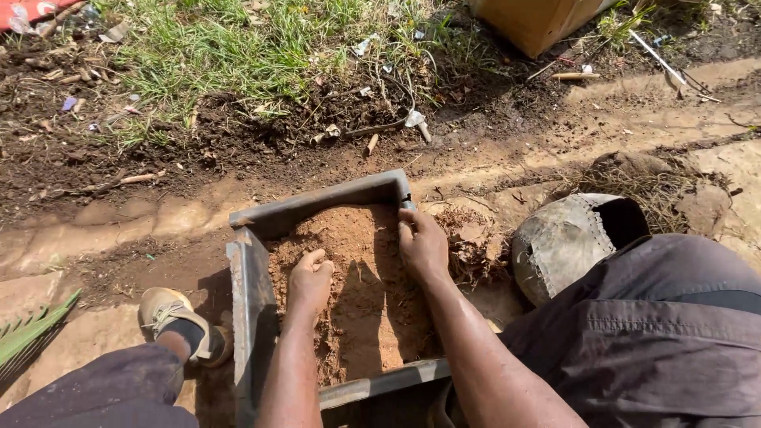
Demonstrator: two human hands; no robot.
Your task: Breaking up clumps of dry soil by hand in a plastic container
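Observation:
A rectangular dark metal mould frame (317,203) lies on the ground, filled with reddish-brown soil (357,317). My left hand (310,279) is a closed fist pressing down into the soil near the frame's left side. My right hand (421,244) lies flat on the soil at the frame's far right corner, fingers spread against the inner wall. Both forearms reach in from the bottom of the view. Neither hand holds anything.
My tan shoe (170,313) rests on the ground left of the frame. A worn, split round ball-like container (567,238) sits at the right, beside my dark-trousered knee (650,333). Grass (214,47), litter and a cardboard box (539,20) lie beyond.

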